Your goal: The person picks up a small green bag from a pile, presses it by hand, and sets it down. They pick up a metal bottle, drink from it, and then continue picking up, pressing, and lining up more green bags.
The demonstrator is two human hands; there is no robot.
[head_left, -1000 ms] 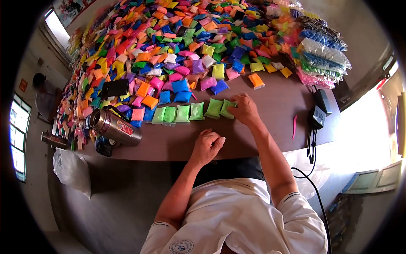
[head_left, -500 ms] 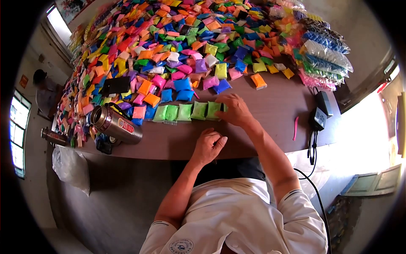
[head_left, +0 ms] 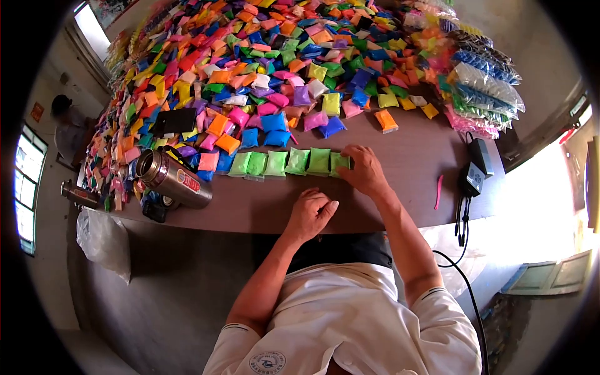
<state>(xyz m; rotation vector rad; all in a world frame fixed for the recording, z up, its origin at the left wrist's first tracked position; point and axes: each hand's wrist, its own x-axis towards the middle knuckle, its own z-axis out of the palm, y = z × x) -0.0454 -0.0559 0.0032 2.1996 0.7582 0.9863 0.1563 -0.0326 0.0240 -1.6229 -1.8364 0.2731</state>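
Note:
Several pale green packets [head_left: 275, 164] lie side by side in a row on the brown table. Fingers of my right hand [head_left: 365, 169] are bent over the right edge of the last green packet [head_left: 338, 164], holding it flat against the tabletop beside its neighbour. Nearer the table's front edge, my left hand [head_left: 310, 214] rests with its fingers curled in and its thumb sticking out; nothing shows in it. Blue packets [head_left: 274, 130] and an orange packet [head_left: 386, 121] lie beyond the row.
A large heap of coloured packets [head_left: 250, 69] covers the table's back and left. A steel flask [head_left: 181, 186] lies left of the row. Stacked clear packs [head_left: 487, 87], a black device [head_left: 470, 177] and a pink strip [head_left: 439, 192] are at right. A person [head_left: 67, 125] sits far left.
My right hand has shifted slightly right, and more of the last green packet shows at the end of the row. My left hand has barely moved. The whole view has shifted slightly.

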